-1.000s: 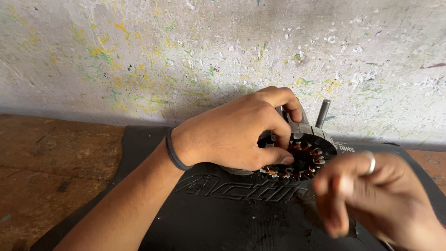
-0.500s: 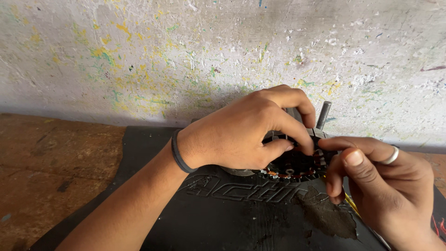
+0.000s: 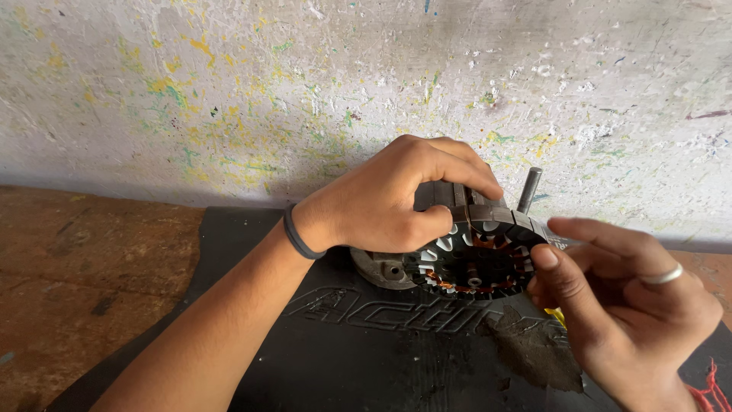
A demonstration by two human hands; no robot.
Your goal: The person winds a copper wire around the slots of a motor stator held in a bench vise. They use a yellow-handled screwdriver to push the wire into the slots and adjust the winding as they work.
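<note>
A round motor stator (image 3: 476,255) with copper windings and white slot liners stands tilted on a black rubber mat (image 3: 366,343). A metal shaft (image 3: 528,189) sticks up behind it. My left hand (image 3: 389,202) is closed over the stator's top and left rim; a black band circles that wrist. At the stator's right edge, my right hand (image 3: 618,294), wearing a silver ring, has its thumb on the windings and its fingers curled. Whether those fingers pinch a wire is hidden.
A paint-spattered wall (image 3: 305,91) rises right behind the mat. A worn wooden bench top (image 3: 76,259) lies to the left. A red thread (image 3: 709,389) and a small yellow bit (image 3: 557,314) show near my right hand. A grey smear (image 3: 534,347) marks the mat.
My right hand has come up from the lower right to the stator's right edge and now touches the windings. My left hand has kept its hold on the stator.
</note>
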